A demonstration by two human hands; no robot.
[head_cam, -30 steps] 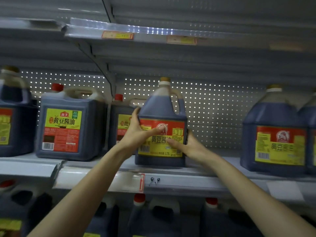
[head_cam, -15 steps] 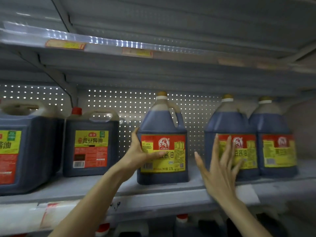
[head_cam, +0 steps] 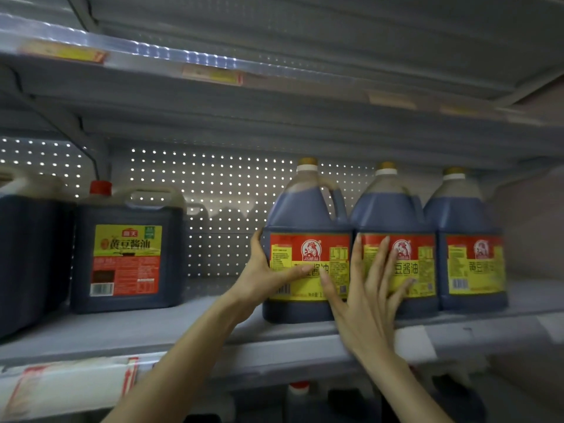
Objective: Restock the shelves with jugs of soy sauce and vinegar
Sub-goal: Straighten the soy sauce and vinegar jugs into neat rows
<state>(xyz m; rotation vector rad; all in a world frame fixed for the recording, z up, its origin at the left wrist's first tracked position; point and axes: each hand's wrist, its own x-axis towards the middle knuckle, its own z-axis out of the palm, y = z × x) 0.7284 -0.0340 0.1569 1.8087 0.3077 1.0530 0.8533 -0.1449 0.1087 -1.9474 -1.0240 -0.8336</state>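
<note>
Three round soy sauce jugs with gold caps and red-and-yellow labels stand side by side on the grey shelf (head_cam: 183, 334). My left hand (head_cam: 262, 279) grips the left side of the leftmost jug (head_cam: 305, 215), thumb across its label. It stands right against the middle jug (head_cam: 393, 209). My right hand (head_cam: 369, 297) lies flat with straight, spread fingers on the fronts of these two jugs. The third jug (head_cam: 467, 215) stands at the right, next to the shelf's side wall.
A squarer dark jug with a red cap (head_cam: 128, 251) stands further left, another dark jug (head_cam: 27, 257) beside it. A bare stretch of shelf lies between them and the round jugs. A shelf (head_cam: 274, 96) hangs above; red-capped jugs (head_cam: 300, 392) sit below.
My left hand has slid the leftmost round jug to the right until it meets the middle jug. My right hand has moved from mid-air onto the jug fronts. The view has shifted.
</note>
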